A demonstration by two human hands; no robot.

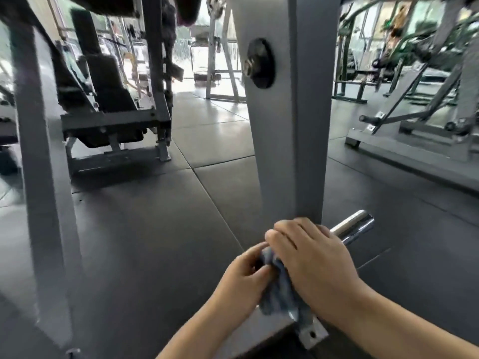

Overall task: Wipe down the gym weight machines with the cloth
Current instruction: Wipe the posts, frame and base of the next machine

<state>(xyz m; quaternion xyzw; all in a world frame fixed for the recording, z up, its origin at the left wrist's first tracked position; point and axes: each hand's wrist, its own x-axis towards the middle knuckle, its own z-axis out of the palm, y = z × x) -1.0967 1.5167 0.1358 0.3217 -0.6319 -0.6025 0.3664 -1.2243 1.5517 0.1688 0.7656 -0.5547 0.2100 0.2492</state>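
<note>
both hands work a grey cloth (278, 286) at the foot of a grey post (287, 151), left hand (243, 279) pinching it, right hand (311, 257) clenched over it.

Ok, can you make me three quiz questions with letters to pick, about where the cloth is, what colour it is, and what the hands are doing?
1. Where is the cloth?
A. At the foot of the grey post
B. On the black seat
C. Flat on the floor

2. What colour is the cloth?
A. Red
B. Blue-grey
C. Yellow

3. What is the left hand doing?
A. Hanging free
B. Pinching the cloth
C. Gripping the chrome bar

Answers: 1 A, it lies bunched at the post's base. 2 B, it looks blue-grey. 3 B, its fingers nip the cloth, with the right hand laid over it.
</note>
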